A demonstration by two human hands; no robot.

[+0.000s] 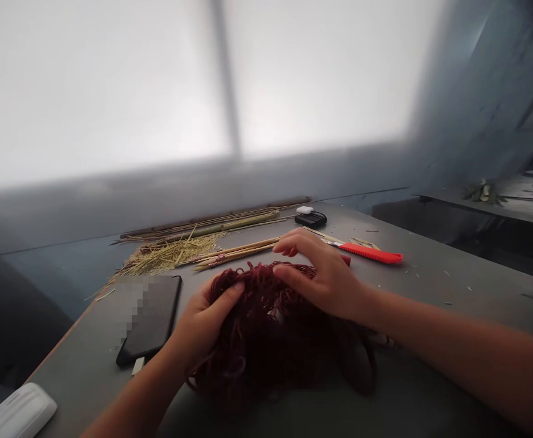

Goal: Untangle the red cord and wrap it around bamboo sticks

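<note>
A tangled bundle of dark red yarn [266, 328] hangs in loops over the near part of the table, its lower part in shadow. My left hand [212, 310] is closed around the bundle's left side, with the thumb pressed on top. Over its upper right side is my right hand [316, 271], fingers curved and apart, the thumb near or touching the strands. Just beyond the yarn lie thin bamboo sticks [239, 250] with reddish markings or wraps near their ends. A red-handled cutter [371, 252] rests past my right hand.
A black phone [152, 322] lies at left, with a white object [20, 410] nearer the corner. Behind are straw-like shavings [175, 252], long bamboo stems [243, 222] and a black device [311, 219] with a white case on it. Small scraps dot the grey table [431, 286].
</note>
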